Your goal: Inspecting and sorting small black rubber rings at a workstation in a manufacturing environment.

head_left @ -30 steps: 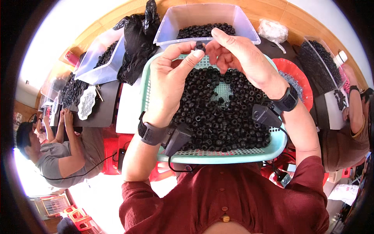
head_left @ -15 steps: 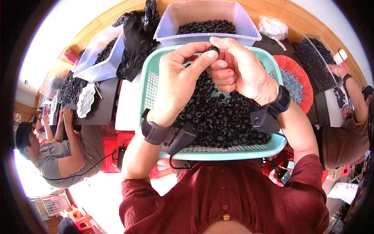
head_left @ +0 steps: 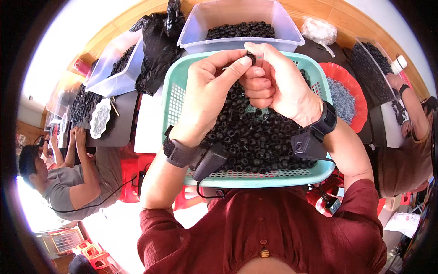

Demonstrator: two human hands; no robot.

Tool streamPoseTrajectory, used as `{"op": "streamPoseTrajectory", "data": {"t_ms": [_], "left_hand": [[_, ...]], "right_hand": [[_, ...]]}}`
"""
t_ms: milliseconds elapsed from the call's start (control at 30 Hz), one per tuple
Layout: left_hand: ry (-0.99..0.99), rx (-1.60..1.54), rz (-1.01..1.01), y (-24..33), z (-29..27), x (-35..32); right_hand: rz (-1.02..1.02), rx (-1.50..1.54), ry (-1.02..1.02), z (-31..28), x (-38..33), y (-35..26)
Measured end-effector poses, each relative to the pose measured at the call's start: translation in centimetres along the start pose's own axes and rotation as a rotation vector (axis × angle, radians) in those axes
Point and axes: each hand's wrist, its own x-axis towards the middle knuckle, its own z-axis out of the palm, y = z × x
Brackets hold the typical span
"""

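A: Count?

B: Two hands over one teal basket. Left hand and right hand meet above the basket's far edge, both pinched together on one small black ring, thumb and fingertips closed around it. The ring sits at the fingertips, clear of the pile.

A: Basket contents?

B: A heap of black rings, too many to count. The hands cover the far half of the heap.

A: Other containers?

B: One clear tub touching the basket's far edge, also holding black rings. Two more clear tubs toward the bench's left end, dark parts inside. One red tray just beside the basket's right edge with grey bits, too small to identify. One black bag between the far tub and the left tubs. One clear bag near the far right, contents unclear.

A: Anything on the wrists?

B: One black strap each, each with a small black camera unit; a cable drops from the left one.

A: People?

B: Two others, a person in grey at the left edge and a second person at the right, partly cut off.
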Motion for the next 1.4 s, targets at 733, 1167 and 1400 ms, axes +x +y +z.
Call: {"op": "streamPoseTrajectory", "data": {"t_ms": [733,1167,1400], "left_hand": [[0.111,0.093,-0.037,-0.58,0.54,-0.15],[0.09,0.138,-0.061,-0.6,0.43,-0.27],[0.125,0.119,-0.051,-0.72,0.69,-0.16]], "right_hand": [[0.038,-0.036,0.108,0.49,-0.23,0.11],[0.048,-0.042,0.099,0.09,-0.33,0.27],[0.068,-0.024,0.091,-0.06,-0.49,0.16]]}}
